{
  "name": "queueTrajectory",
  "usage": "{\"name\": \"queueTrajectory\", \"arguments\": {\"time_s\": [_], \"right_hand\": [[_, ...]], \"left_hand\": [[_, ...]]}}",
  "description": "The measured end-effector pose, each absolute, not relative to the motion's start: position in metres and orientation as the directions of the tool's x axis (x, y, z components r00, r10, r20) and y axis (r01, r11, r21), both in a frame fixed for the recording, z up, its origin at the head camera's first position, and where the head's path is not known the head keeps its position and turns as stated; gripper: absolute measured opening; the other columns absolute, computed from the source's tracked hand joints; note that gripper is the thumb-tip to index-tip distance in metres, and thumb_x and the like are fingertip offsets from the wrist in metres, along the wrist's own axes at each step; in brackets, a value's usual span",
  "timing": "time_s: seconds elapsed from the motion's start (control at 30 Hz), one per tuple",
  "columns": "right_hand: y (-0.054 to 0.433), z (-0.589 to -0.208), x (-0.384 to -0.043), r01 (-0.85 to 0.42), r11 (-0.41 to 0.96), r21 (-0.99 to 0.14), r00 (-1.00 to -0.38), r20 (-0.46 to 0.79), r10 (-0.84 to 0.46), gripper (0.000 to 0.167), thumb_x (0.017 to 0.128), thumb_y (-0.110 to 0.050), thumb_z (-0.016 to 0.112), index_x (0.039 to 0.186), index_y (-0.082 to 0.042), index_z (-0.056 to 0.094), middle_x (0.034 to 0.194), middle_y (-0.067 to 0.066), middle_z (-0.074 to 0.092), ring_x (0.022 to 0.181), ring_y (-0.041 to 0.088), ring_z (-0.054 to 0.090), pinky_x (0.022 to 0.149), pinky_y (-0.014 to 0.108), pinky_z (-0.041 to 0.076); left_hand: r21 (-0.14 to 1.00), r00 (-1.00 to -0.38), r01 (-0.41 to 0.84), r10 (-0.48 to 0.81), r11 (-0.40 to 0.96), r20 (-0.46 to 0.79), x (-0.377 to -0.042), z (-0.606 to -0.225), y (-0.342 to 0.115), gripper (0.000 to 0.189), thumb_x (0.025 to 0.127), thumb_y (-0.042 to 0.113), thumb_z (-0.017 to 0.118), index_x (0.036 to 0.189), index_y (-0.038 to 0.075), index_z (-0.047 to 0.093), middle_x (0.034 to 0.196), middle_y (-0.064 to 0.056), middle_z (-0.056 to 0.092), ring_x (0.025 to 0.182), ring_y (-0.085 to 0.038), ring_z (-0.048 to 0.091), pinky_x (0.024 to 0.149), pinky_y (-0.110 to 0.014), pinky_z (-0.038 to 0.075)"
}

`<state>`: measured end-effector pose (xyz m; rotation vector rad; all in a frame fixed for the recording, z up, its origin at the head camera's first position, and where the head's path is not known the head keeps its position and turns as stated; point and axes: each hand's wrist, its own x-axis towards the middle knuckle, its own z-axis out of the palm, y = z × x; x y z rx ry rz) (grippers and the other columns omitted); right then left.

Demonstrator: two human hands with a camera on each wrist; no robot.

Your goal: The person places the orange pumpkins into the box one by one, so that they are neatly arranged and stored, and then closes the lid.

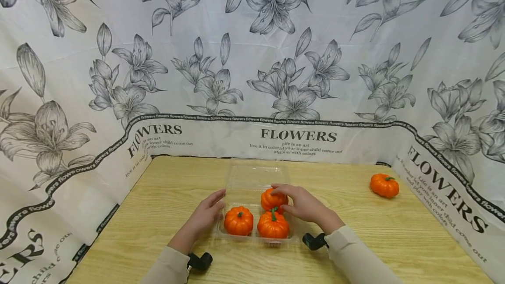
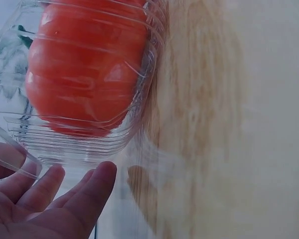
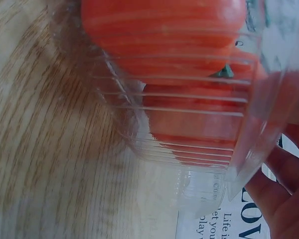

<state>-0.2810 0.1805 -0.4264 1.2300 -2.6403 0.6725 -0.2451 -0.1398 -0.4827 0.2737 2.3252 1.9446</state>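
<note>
A clear plastic container [image 1: 252, 239] lies on the table with its lid [image 1: 256, 174] folded back. Inside its front half sit two small orange pumpkins, the left pumpkin [image 1: 238, 221] and the right pumpkin [image 1: 273, 225]. Behind the right one, a third pumpkin [image 1: 272, 199] is held by my right hand [image 1: 305, 205], its fingers over the top and thumb at the near side. My left hand [image 1: 206, 214] rests along the container's left side; in the left wrist view its fingers [image 2: 84, 201] are fairly straight at the ribbed wall. The right wrist view hides most of the grip behind plastic.
Another orange pumpkin [image 1: 384, 186] lies at the table's far right. The wooden table [image 1: 165, 196] is bordered at the back and sides by a flower-printed cloth [image 1: 213, 139]. Black wrist mounts [image 1: 314, 242] sit under both sleeves.
</note>
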Motion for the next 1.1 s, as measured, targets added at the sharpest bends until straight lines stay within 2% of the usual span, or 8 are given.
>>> {"name": "queueTrajectory", "arguments": {"time_s": [0.17, 0.43, 0.7, 1.1], "right_hand": [[0.182, -0.425, -0.28, -0.758, 0.563, -0.33, -0.651, 0.327, -0.685, 0.041, 0.083, -0.004, 0.073, 0.121, -0.015, 0.063, 0.142, 0.004, 0.054, 0.127, 0.026, 0.055, 0.101, 0.046, 0.047], [0.186, -0.42, -0.277, -0.77, 0.56, -0.307, -0.638, 0.365, -0.678, 0.041, 0.083, -0.008, 0.074, 0.122, -0.013, 0.063, 0.141, 0.008, 0.056, 0.126, 0.03, 0.055, 0.101, 0.049, 0.047], [0.2, -0.418, -0.278, -0.731, 0.61, -0.307, -0.682, 0.366, -0.633, 0.037, 0.088, -0.015, 0.071, 0.124, -0.014, 0.063, 0.14, 0.006, 0.056, 0.127, 0.028, 0.055, 0.102, 0.048, 0.046], [0.228, -0.423, -0.285, -0.679, 0.671, -0.299, -0.722, 0.44, -0.534, 0.034, 0.088, -0.016, 0.071, 0.121, -0.012, 0.065, 0.135, 0.012, 0.06, 0.12, 0.034, 0.059, 0.098, 0.052, 0.048]], "left_hand": [[0.982, -0.978, 0.081, 0.205, 0.17, 0.045, -0.246, -0.483, -0.14, 0.049, 0.105, 0.017, 0.042, 0.151, 0.006, 0.032, 0.157, -0.018, 0.03, 0.139, -0.043, 0.035, 0.097, -0.044, 0.051], [0.982, -0.978, 0.085, 0.202, 0.17, 0.05, -0.246, -0.483, -0.14, 0.05, 0.104, 0.02, 0.043, 0.151, 0.006, 0.032, 0.156, -0.019, 0.031, 0.139, -0.041, 0.036, 0.099, -0.045, 0.05], [0.984, -0.981, 0.078, 0.191, 0.163, 0.046, -0.245, -0.481, -0.139, 0.052, 0.103, 0.023, 0.046, 0.151, 0.006, 0.033, 0.156, -0.018, 0.032, 0.139, -0.041, 0.036, 0.099, -0.045, 0.05], [0.982, -0.983, 0.065, 0.182, 0.175, 0.033, -0.243, -0.48, -0.138, 0.05, 0.103, 0.019, 0.046, 0.15, 0.008, 0.035, 0.156, -0.017, 0.033, 0.139, -0.039, 0.037, 0.099, -0.045, 0.049]]}}
